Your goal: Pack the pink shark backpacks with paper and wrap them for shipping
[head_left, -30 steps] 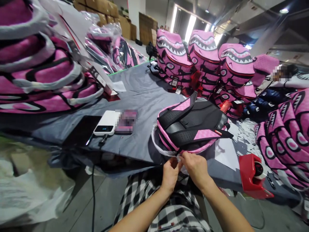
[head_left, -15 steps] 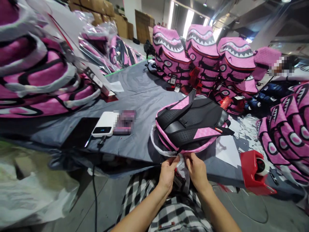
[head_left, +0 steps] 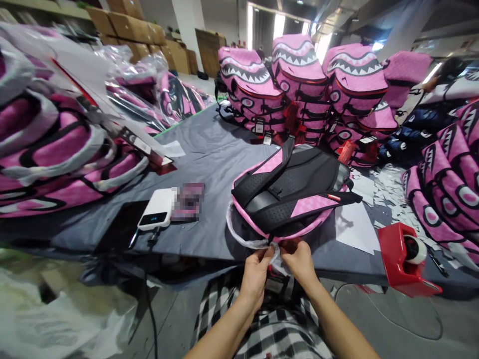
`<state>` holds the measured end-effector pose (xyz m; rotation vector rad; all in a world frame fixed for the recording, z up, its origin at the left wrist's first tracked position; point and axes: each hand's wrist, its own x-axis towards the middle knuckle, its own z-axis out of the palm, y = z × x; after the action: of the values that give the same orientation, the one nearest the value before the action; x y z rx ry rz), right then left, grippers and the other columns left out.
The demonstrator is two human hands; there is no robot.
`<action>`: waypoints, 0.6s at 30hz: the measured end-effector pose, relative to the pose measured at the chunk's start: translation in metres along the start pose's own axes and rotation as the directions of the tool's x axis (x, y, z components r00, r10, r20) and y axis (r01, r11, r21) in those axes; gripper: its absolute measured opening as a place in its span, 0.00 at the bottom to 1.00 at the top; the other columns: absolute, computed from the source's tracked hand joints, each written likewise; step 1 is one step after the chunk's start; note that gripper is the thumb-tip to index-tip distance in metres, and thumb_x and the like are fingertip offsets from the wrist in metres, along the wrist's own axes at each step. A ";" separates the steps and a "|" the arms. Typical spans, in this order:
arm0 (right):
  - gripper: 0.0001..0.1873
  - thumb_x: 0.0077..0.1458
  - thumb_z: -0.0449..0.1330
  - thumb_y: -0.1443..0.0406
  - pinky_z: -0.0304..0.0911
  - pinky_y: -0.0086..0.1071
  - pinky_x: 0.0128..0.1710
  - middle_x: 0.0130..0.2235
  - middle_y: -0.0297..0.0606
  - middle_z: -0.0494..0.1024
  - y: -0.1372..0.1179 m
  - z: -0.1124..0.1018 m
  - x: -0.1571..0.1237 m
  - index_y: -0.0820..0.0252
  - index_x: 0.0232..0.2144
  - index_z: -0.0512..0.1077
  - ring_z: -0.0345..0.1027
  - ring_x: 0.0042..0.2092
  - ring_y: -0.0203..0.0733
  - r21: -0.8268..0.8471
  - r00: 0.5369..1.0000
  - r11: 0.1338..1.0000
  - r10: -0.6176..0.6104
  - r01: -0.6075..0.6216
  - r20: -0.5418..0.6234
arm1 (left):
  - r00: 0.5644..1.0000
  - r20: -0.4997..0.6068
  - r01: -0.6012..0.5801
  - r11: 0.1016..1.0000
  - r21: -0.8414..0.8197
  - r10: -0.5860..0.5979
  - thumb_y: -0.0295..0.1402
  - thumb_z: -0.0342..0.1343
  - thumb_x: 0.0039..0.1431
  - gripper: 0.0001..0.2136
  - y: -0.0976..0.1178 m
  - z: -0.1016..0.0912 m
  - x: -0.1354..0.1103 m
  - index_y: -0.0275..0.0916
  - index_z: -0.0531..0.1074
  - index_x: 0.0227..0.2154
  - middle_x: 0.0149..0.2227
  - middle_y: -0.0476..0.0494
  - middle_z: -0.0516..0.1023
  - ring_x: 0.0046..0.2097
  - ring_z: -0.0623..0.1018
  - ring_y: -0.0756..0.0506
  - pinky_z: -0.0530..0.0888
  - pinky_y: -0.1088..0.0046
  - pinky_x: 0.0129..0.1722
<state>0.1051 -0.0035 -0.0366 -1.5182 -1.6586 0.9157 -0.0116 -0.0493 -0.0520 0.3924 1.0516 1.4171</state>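
Note:
A pink and black backpack (head_left: 288,189) lies on the grey-covered table, its padded back and shoulder straps facing up. White wrapping (head_left: 239,239) covers a loop that curves round its near left edge. At the table's front edge my left hand (head_left: 256,274) is closed, thumb and fingers pinching the white wrapping just below the bag. Close beside it, my right hand (head_left: 300,260) is closed at the bag's near rim, against the same wrapping; its fingertips are partly hidden. A dark tag (head_left: 275,284) with some red hangs below, between my hands.
A red tape dispenser (head_left: 400,259) stands at the right front, near a white sheet (head_left: 355,229) and paper scraps. Left of the backpack lie a white power bank (head_left: 153,209) and a blurred-out item. Stacked pink shark-mouth bags (head_left: 299,65) rise behind; more pile up at both sides.
The camera view has shifted, so the table's near items sit lower and the backpack slightly left. Both hands stay at the wrapping; the right hand's fingers have curled inward at the rim.

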 end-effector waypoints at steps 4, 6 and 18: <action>0.14 0.58 0.55 0.57 0.64 0.33 0.40 0.37 0.43 0.78 0.000 -0.007 -0.014 0.58 0.31 0.75 0.72 0.38 0.43 -0.106 0.980 0.976 -0.195 0.191 -0.030 | 0.992 -0.037 0.115 0.984 -0.134 -0.121 0.49 0.75 0.33 0.30 -0.001 0.003 -0.002 0.32 0.80 0.37 0.38 0.37 0.83 0.44 0.81 0.39 0.73 0.66 0.49; 0.21 0.63 0.48 0.54 0.62 0.32 0.40 0.38 0.42 0.76 0.000 -0.009 -0.016 0.58 0.26 0.72 0.69 0.38 0.41 -0.047 0.971 0.972 -0.226 0.230 0.079 | 0.988 -0.055 0.137 0.979 -0.150 -0.146 0.49 0.76 0.30 0.30 -0.002 0.004 -0.001 0.32 0.80 0.35 0.37 0.37 0.83 0.44 0.81 0.38 0.74 0.66 0.49; 0.18 0.40 0.65 0.53 0.32 0.30 0.22 0.17 0.20 0.51 -0.002 -0.025 0.004 0.59 0.24 0.65 0.37 0.20 0.26 0.377 0.739 0.780 0.156 -0.499 0.655 | 0.999 0.031 0.005 0.994 0.112 -0.008 0.52 0.72 0.38 0.29 -0.014 -0.006 -0.011 0.36 0.79 0.40 0.44 0.37 0.83 0.52 0.79 0.36 0.71 0.61 0.57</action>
<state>0.1252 0.0011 -0.0225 -1.2059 -1.3177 2.0525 -0.0061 -0.0644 -0.0621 0.4906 1.1087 1.3459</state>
